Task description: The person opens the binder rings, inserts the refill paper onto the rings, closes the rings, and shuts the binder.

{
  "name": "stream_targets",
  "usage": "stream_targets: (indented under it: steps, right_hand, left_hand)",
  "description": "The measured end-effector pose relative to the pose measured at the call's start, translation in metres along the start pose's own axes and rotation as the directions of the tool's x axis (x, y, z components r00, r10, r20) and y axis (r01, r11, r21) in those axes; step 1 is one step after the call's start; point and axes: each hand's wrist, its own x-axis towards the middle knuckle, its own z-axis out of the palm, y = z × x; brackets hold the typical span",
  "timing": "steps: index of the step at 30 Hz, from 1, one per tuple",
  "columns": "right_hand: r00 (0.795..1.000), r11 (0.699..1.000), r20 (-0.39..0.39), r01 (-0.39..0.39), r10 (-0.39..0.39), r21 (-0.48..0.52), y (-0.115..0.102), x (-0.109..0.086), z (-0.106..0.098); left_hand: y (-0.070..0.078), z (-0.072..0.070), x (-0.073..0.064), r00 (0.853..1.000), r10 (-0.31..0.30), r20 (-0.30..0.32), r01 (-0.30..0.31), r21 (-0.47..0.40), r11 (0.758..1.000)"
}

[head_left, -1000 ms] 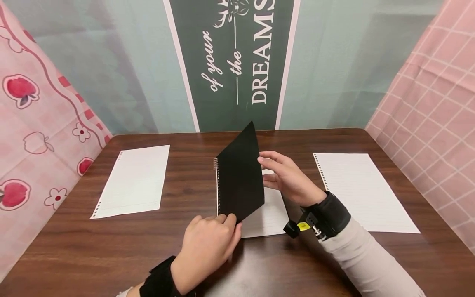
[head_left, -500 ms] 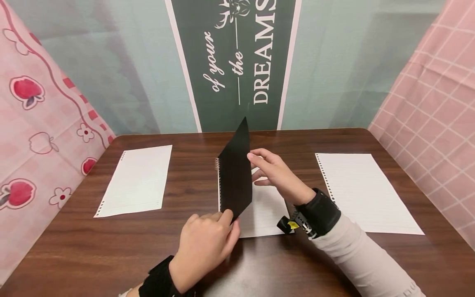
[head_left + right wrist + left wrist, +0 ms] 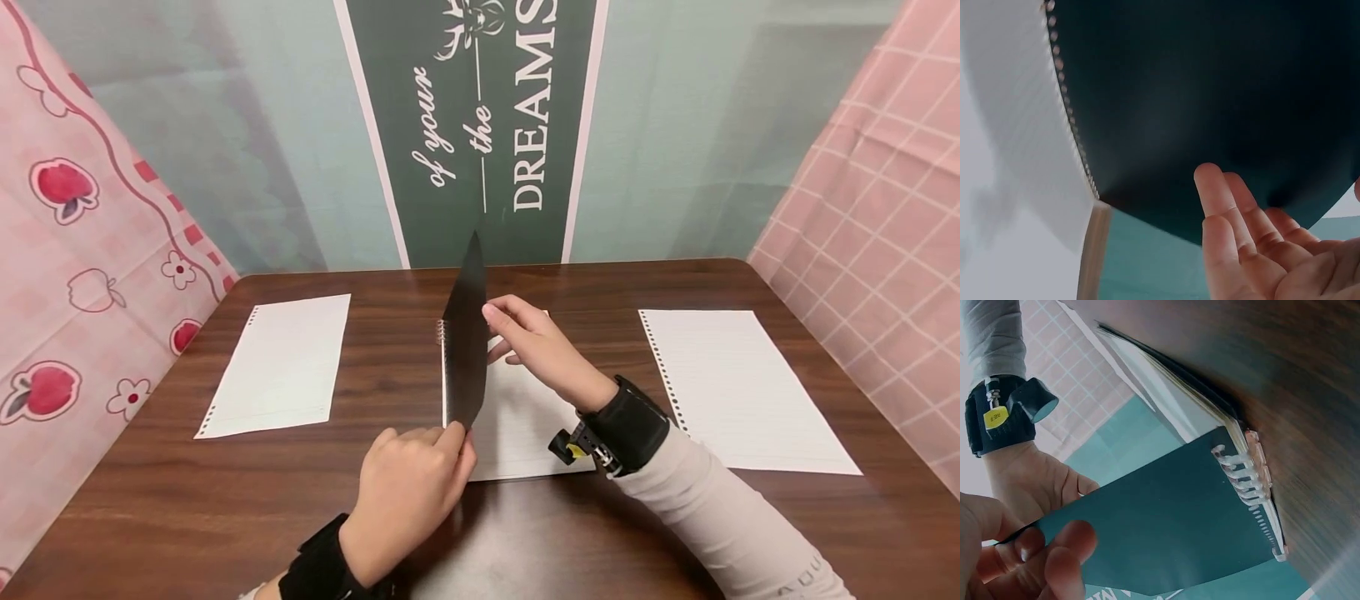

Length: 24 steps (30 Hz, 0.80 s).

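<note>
A ring-bound notebook lies on the table with its black cover (image 3: 466,350) standing nearly upright, seen almost edge-on in the head view. White lined pages (image 3: 528,421) show to the right of it. My left hand (image 3: 411,473) pinches the cover's near corner between thumb and curled fingers. In the left wrist view clear plastic rings (image 3: 1244,475) run along the spine. My right hand (image 3: 546,350) is at the cover's free edge, higher up. Its fingers (image 3: 1216,194) lie fairly straight against the cover's inner face in the right wrist view; the thumb is mostly out of that frame.
One loose punched sheet (image 3: 281,367) lies on the left of the brown wooden table (image 3: 187,508). Another loose lined sheet (image 3: 738,387) lies on the right, near my right sleeve. Fabric hangings stand behind the table and at both sides.
The black cover has swung leftward from leaning over the pages to nearly upright. My right hand has moved left with its edge, while my left hand has shifted slightly left, keeping the corner.
</note>
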Motion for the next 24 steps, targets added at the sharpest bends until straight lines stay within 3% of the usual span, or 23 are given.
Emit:
stream_targets:
  steps: [4, 7, 11, 13, 15, 18, 24]
  right_hand:
    - [0.998, 0.989, -0.018, 0.050, -0.053, -0.137, 0.003, 0.005, -0.004]
    - [0.999, 0.953, -0.007, 0.048, -0.052, -0.298, 0.009, 0.011, -0.013]
    - [0.997, 0.841, 0.077, 0.051, -0.011, -0.539, 0.021, 0.020, -0.024]
    - [0.992, 0.782, 0.123, 0.068, 0.012, -0.620, 0.031, 0.023, -0.028]
    - [0.986, 0.740, 0.161, 0.085, 0.031, -0.667, 0.041, 0.024, -0.032]
    - [0.978, 0.716, 0.185, 0.061, 0.096, -0.696, 0.053, 0.023, -0.035]
    - [0.960, 0.716, 0.207, 0.010, 0.187, -0.698, 0.068, 0.021, -0.035]
  left_hand:
    - [-0.002, 0.001, -0.001, 1.000, -0.013, -0.013, 0.013, -0.011, 1.000]
    - [-0.004, 0.001, -0.002, 1.000, -0.020, -0.013, 0.020, -0.029, 0.999]
    - [-0.006, 0.002, -0.002, 1.000, -0.027, -0.014, 0.026, -0.050, 0.998]
    - [-0.007, 0.003, -0.002, 0.999, -0.031, -0.014, 0.030, -0.057, 0.998]
    - [-0.007, 0.004, -0.003, 0.999, -0.033, -0.014, 0.032, -0.065, 0.997]
    - [-0.008, 0.004, -0.004, 1.000, -0.030, -0.009, 0.029, -0.073, 0.997]
    - [-0.016, 0.002, -0.010, 0.999, -0.030, -0.030, 0.028, -0.063, 0.998]
